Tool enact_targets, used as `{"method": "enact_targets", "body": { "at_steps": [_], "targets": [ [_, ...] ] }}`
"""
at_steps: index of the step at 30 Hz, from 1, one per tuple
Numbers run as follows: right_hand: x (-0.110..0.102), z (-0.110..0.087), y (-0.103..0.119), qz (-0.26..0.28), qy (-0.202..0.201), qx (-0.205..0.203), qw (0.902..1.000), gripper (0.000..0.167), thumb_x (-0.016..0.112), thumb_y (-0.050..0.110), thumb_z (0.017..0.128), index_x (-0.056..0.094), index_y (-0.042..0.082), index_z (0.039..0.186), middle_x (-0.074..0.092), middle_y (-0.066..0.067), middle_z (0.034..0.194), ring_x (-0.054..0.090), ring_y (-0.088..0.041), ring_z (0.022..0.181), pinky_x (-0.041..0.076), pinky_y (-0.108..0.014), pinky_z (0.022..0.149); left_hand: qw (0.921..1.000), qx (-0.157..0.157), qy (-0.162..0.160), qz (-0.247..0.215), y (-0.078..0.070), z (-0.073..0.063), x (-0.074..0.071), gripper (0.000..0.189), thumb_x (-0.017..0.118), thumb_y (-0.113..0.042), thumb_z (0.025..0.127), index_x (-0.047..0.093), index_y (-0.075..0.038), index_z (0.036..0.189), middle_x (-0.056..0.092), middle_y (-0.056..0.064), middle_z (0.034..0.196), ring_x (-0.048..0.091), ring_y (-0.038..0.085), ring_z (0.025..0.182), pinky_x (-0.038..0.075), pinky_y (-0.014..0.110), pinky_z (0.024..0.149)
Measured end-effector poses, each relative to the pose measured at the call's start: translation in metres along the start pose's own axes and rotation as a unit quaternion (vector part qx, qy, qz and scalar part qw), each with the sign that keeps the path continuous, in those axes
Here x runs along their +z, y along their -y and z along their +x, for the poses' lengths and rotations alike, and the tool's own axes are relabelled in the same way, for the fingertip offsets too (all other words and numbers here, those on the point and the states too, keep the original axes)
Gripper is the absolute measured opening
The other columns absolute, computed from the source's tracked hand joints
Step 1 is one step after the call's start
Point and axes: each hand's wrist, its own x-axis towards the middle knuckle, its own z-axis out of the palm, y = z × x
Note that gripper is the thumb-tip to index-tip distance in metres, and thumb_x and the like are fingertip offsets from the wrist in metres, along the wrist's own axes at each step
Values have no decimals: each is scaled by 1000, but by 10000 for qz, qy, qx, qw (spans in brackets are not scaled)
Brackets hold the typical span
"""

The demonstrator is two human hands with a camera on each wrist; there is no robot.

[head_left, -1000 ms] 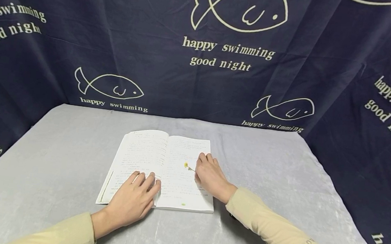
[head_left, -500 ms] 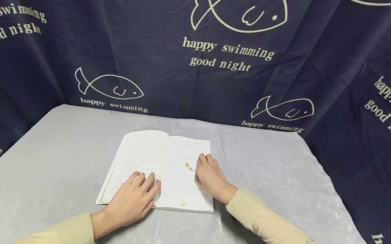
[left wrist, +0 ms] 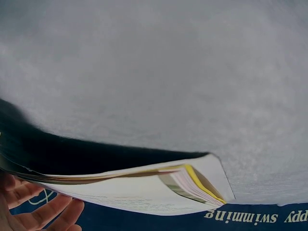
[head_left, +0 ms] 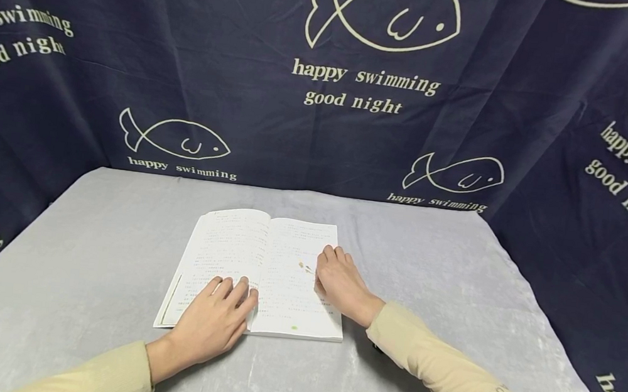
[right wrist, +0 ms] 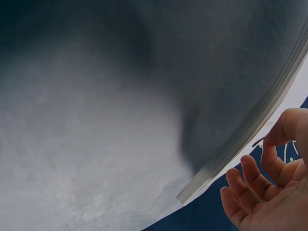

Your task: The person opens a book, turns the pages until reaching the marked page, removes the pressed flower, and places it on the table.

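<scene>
An open book [head_left: 291, 310] with printed white pages lies on the cloth-covered table. My left hand [head_left: 211, 322] rests on its left page near the spine, fingers spread and loosely bent. Over the right page, my right hand [head_left: 342, 285] pinches the stem of a small yellow flower [head_left: 301, 264] between thumb and forefinger. The bloom points left and looks blurred. In the right wrist view the thin dark stem end [right wrist: 258, 142] sticks out from the pinch, while the other fingers hang loosely curled. The left wrist view shows the book's page edges [left wrist: 197, 185] beside the left fingers.
A pale grey cloth [head_left: 427, 264] covers the table around the book. Dark blue curtains [head_left: 266, 103] with white fish outlines and lettering stand behind and at both sides. The right forearm's cream sleeve [head_left: 444, 373] crosses the table's front right.
The flower has turned a little in the right fingers and now looks blurred. My right hand has shifted very slightly to the right. The left hand and the book stay put.
</scene>
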Motion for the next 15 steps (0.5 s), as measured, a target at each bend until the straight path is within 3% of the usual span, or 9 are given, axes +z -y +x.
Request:
{"method": "enact_targets", "body": {
  "at_steps": [15],
  "targets": [
    [-3, -6, -13, -29, -187, 184, 9997, 19, 69, 13, 73, 52, 7, 77, 46, -4, 77, 38, -19, 70, 32, -27, 60, 10000, -4, 0, -5, 0, 0, 0, 48, 15, -29, 92, 53, -7, 111, 53, 13, 107, 51, 28, 88, 42, 41, 80]
  ]
}}
